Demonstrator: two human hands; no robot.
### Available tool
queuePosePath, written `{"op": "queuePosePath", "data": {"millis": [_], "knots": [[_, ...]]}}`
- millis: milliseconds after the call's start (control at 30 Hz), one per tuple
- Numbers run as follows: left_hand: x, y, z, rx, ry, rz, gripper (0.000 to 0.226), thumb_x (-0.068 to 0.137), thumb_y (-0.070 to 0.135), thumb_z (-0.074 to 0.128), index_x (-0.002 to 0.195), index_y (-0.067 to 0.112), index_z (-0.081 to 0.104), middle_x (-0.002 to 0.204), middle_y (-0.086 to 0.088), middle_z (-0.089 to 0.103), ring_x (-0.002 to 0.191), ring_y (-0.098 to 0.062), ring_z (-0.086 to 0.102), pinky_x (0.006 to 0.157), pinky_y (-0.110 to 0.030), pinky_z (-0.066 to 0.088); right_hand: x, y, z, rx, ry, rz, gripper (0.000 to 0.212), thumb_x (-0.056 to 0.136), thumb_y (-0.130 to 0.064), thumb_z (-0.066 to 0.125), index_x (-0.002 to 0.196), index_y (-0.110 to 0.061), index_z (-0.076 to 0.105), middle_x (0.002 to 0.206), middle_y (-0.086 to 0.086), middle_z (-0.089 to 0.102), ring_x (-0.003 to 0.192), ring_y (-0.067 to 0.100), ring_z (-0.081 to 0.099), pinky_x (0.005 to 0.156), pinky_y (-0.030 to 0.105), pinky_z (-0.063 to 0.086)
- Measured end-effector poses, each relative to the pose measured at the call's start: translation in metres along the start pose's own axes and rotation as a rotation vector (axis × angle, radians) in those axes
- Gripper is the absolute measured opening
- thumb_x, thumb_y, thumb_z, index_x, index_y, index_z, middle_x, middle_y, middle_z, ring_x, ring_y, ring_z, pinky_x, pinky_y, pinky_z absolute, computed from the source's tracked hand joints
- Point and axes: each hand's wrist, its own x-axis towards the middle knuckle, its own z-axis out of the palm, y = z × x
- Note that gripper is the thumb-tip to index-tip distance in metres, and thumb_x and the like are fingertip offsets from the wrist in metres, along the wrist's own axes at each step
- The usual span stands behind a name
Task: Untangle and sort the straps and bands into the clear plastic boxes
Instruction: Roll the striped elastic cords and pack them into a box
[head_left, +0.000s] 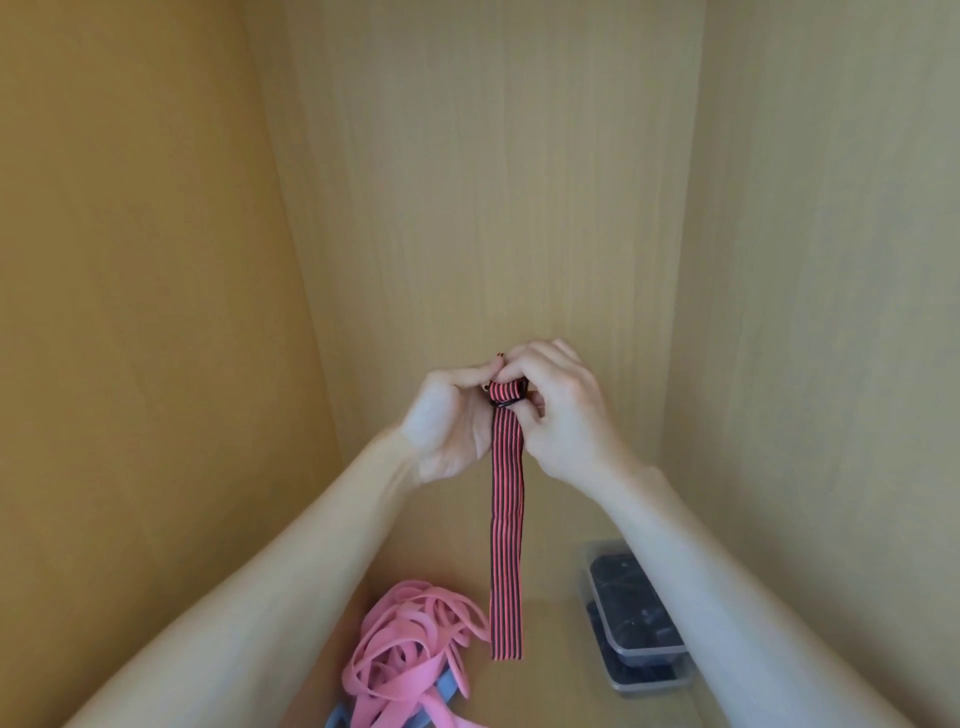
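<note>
- Two hands are held close together high in the view. The striped strap (506, 519) is pinched at its folded top end between them. The left hand (449, 421) is curled against the strap's left edge, and the right hand (561, 415) is closed over the fold.
- The strap's long axis is seen to run straight down from the hands. Its free end hangs between the pink bands (405, 654) and the clear plastic boxes (639, 613).
- The boxes are stacked low on the right, beneath the right forearm. The right hand is therefore judged the nearer, and a lowering down and rightward would be called for.
- Whether the free end touches the cabinet floor (550, 675) cannot be told.
- The pink bands are left tangled with a blue band (449, 686).
</note>
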Motion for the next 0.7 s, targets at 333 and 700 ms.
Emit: {"op": "queuePosePath", "data": {"millis": [333, 700], "knots": [[0.002, 0.001, -0.002, 0.003, 0.045, 0.093, 0.036, 0.105, 0.018, 0.043, 0.129, -0.007, 0.047, 0.12, -0.033, 0.054, 0.103, -0.033, 0.068, 0.086, -0.04, 0.06, -0.004, -0.005, -0.006, 0.436, 0.069, 0.355, 0.038, 0.078, -0.001, 0.072, 0.11, -0.02, 0.067, 0.111, -0.007, 0.069, 0.118, 0.01, 0.054, 0.092, 0.017, 0.045], [0.001, -0.001, -0.012, 0.138, 0.022, 0.066, 0.019, 0.102, 0.01, 0.049, 0.117, 0.0, 0.056, 0.122, -0.031, 0.063, 0.095, -0.029, 0.07, 0.084, -0.036, 0.06, 0.0, 0.009, -0.015, 0.529, -0.224, 0.531, 0.091, 0.074, 0.004, 0.083, 0.149, -0.028, 0.042, 0.145, 0.0, 0.05, 0.133, 0.0, 0.044, 0.077, -0.007, 0.036]]}}
